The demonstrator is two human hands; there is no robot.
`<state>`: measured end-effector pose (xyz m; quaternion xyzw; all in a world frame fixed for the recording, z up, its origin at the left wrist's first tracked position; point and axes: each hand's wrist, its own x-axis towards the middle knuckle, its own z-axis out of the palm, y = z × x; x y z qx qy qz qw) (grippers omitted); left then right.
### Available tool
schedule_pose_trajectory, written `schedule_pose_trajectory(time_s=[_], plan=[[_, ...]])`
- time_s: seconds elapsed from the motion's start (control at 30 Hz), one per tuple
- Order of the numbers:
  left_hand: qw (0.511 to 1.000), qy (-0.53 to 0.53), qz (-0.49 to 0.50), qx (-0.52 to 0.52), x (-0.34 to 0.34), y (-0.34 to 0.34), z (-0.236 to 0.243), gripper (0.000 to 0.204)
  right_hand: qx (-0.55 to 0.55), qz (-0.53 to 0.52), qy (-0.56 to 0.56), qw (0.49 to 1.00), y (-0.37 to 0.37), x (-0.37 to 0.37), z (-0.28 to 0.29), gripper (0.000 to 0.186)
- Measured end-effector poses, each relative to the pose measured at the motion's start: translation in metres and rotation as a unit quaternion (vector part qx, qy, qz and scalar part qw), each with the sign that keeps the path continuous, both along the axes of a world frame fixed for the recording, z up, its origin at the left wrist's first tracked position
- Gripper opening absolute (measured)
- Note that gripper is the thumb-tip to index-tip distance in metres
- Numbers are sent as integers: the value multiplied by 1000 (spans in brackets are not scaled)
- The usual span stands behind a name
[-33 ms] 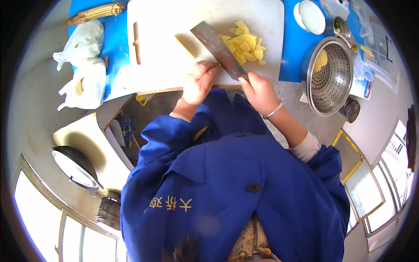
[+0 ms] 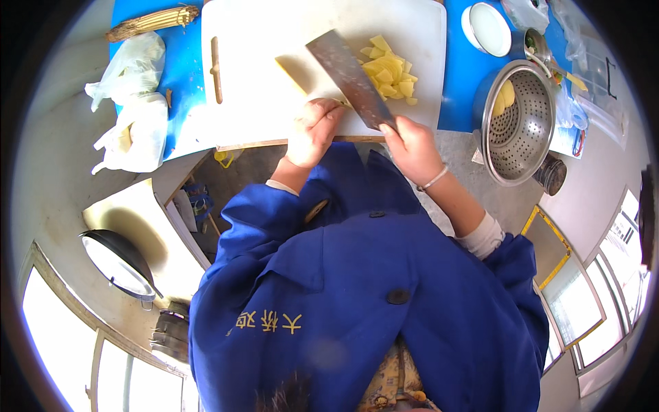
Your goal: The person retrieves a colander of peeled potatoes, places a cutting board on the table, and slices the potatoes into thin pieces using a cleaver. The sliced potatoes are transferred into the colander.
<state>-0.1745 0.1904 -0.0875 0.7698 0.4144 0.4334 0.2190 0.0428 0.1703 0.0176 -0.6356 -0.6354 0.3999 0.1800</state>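
My right hand point(image 2: 414, 147) grips the handle end of a cleaver point(image 2: 350, 79), its broad dark blade slanting up and leftward over a white cutting board point(image 2: 254, 41). My left hand point(image 2: 314, 130) is closed with fingers curled down at the board's near edge, beside the blade. A thin bit of yellow potato shows at its fingertips; the rest is hidden under the hand. Beyond it lies a larger potato piece point(image 2: 291, 74), cut side pale. To the right of the blade is a heap of potato slices point(image 2: 388, 72), partly covered by the cleaver.
Right of the board, a steel colander point(image 2: 528, 127) holding potato pieces overhangs the table edge. Behind it stand a white bowl point(image 2: 489, 29) and a metal pot point(image 2: 534, 45). Plastic bags point(image 2: 137, 134) and a bundle of sticks point(image 2: 152, 22) lie on the blue tabletop point(image 2: 180, 75) at left.
The cleaver has shifted slightly right and tilted, so more of its blade face shows and covers more of the slices. My right hand has moved a little right; my left hand stays put.
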Motion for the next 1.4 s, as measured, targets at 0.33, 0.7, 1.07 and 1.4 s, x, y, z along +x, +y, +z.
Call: schedule_pose_trajectory(time_s=[0.33, 0.7, 1.07, 1.4], plan=[[981, 99, 166, -34, -82, 52, 46, 26, -19, 131, -86, 987, -6, 21, 14, 22], [896, 355, -183, -195, 9, 113, 87, 118, 276, 284, -258, 881, 16, 61, 30, 29], [888, 383, -199, -161, 47, 112, 75, 114, 355, 266, -248, 861, 11, 51, 17, 22], [910, 388, -87, -114, 42, 125, 70, 115, 346, 249, -250, 870, 4, 62, 27, 14]])
